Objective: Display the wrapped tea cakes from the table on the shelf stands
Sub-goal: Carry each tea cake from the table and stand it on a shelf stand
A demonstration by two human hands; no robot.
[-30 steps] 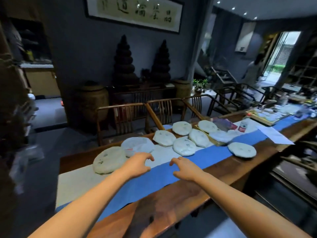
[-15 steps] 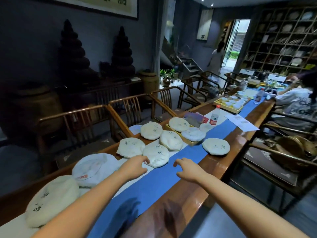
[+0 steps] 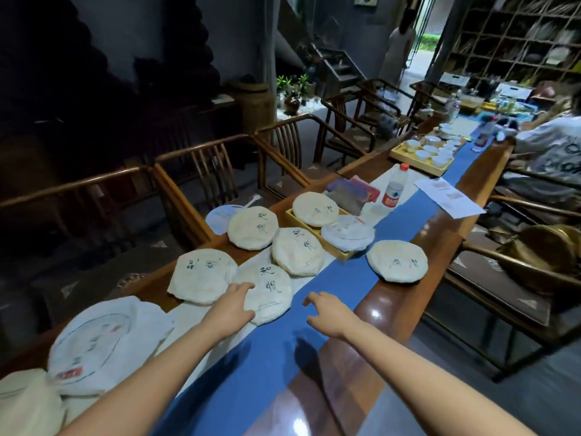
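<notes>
Several round tea cakes in white paper lie on the long wooden table (image 3: 393, 297), along its blue runner (image 3: 276, 357). My left hand (image 3: 234, 305) rests on the near left edge of one inked cake (image 3: 270, 294), fingers spread, not gripping it. My right hand (image 3: 327, 311) hovers open over the runner just right of that cake, holding nothing. More cakes lie behind it (image 3: 204, 275) (image 3: 297, 250) (image 3: 253, 228), one sits alone to the right (image 3: 397, 261), and a large one lies near left (image 3: 97, 344). The grid shelf (image 3: 515, 36) stands at the far right.
A wooden tray (image 3: 338, 251) holds two more cakes. A plastic bottle (image 3: 394, 188), a paper sheet (image 3: 449, 196) and a tray of white cups (image 3: 424, 154) stand further along. Wooden chairs (image 3: 195, 171) line the far side. A seated person (image 3: 553, 146) is at right, another person (image 3: 397, 48) stands by the doorway.
The view has swung right along the table and drawn closer. My left hand has come down onto the inked cake's edge, and my right hand has followed beside it.
</notes>
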